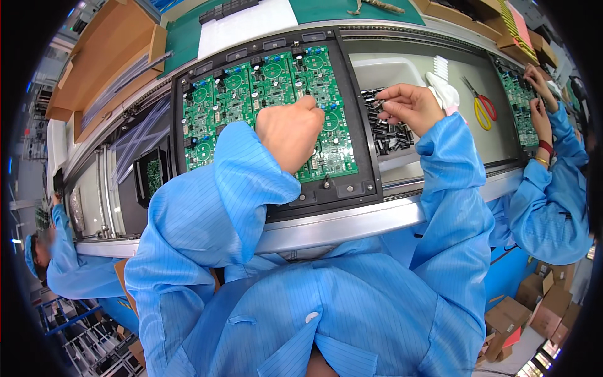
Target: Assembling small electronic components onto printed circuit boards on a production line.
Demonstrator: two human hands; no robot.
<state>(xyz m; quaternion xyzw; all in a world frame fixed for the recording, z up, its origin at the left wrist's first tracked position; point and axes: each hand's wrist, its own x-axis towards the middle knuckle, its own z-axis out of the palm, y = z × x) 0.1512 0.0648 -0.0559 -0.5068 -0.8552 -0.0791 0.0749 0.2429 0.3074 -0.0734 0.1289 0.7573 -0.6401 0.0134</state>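
Note:
Several green circuit boards (273,74) lie side by side in a black carrier frame (352,188). Over their middle, my left hand (290,133) is closed with fingers bent down at the board; whatever is in its fingertips is hidden. To the right, my right hand (414,108) pinches a small dark cylindrical part, which looks like a capacitor (380,103), between thumb and forefinger. Below those fingers, many loose black capacitors (392,137) with silvery ends lie in a white plastic tray (402,68).
Red-and-yellow scissors (482,112), a white cloth (445,91) and a white ridged strip (441,66) lie right of the tray. A metal rail (339,229) runs along the near edge. A co-worker's hands (540,113) are over another board at far right. A cardboard box (103,56) stands back left.

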